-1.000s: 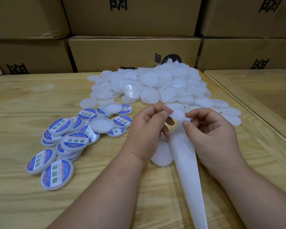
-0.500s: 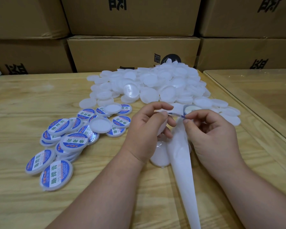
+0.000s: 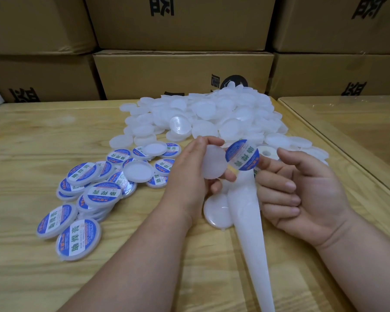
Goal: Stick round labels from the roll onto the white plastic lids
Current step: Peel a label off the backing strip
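Two hands work just above the table: the left hand (image 3: 196,176) pinches a blank white lid (image 3: 213,163) between thumb and fingertips with the round label (image 3: 242,155) clinging by one edge to its thumb tip, while the right hand (image 3: 302,190), fingers loosely curled, seems to hold only the backing strip (image 3: 248,224), though I cannot tell how firmly. With so little of it held, the label could fold onto itself or land off-centre and wrinkled on the lid. Half a second ago both hands were pinched together peeling it from the strip; now they have parted, the label is free, and the roll (image 3: 267,152) shows beyond, before the pile of unlabelled lids (image 3: 212,115).
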`<state>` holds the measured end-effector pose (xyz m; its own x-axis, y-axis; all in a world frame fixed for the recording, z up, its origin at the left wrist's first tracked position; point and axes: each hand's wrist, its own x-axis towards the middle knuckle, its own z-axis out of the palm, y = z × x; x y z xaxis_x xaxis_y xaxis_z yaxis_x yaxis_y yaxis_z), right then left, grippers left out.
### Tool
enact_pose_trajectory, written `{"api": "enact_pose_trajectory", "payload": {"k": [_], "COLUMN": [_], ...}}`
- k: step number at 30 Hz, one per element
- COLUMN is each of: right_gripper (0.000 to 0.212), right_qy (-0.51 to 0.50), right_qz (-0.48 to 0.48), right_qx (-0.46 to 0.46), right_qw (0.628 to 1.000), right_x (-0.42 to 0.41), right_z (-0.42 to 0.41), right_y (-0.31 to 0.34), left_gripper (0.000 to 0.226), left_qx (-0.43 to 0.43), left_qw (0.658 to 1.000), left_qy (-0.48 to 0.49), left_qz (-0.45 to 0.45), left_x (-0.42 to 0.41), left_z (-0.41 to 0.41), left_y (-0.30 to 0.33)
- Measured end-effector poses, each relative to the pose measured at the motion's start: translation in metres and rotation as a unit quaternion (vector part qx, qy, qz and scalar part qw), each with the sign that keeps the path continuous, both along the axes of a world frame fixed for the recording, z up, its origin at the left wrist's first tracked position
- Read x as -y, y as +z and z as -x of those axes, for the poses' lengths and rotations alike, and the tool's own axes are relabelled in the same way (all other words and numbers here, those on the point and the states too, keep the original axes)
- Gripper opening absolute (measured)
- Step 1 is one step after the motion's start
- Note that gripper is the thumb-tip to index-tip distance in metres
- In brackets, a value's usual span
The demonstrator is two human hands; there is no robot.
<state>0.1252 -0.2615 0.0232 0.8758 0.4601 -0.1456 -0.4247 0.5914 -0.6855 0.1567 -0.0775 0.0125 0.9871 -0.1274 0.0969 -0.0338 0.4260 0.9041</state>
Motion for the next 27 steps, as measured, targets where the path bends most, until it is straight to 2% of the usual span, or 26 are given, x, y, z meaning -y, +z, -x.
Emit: {"api": "enact_pose_trajectory", "payload": {"k": [3,7,11,19,27], "right_gripper": [0.036,0.048,0.055,0.055,0.058], "right_qy": [0.084,0.127,0.129,0.118,0.101], "right_qz": [-0.043,-0.063,-0.058,-0.044,-0.042], "right_qx": [-0.009,-0.029,-0.034,-0.037,-0.036], "right_qw": [0.996,0.989,0.989,0.991,0.993], "right_x": [0.0028,0.0047,0.0052,0.0038,0.0041], "right_z": [-0.0004,-0.0014,-0.0024,-0.0016,-0.0012], "right_y": [-0.0004,-0.0016,-0.0027,-0.0016,-0.0014], "left_gripper": [0.04,0.037,0.028,0.025,0.023], "left_qx": [-0.017,-0.029,-0.016,0.018,0.015], "left_qw": [1.0,0.998,0.997,0.998,0.998], "left_qy": [-0.024,-0.051,-0.069,-0.053,-0.046], "left_qz": [0.006,0.019,0.018,-0.03,-0.028], "left_x": [-0.0004,-0.0008,0.0009,0.0027,0.0039], "left_z": [0.0003,-0.0001,-0.0002,0.0002,0.002], "left_y": [0.0027,0.0019,0.0007,-0.0009,0.0001]}}
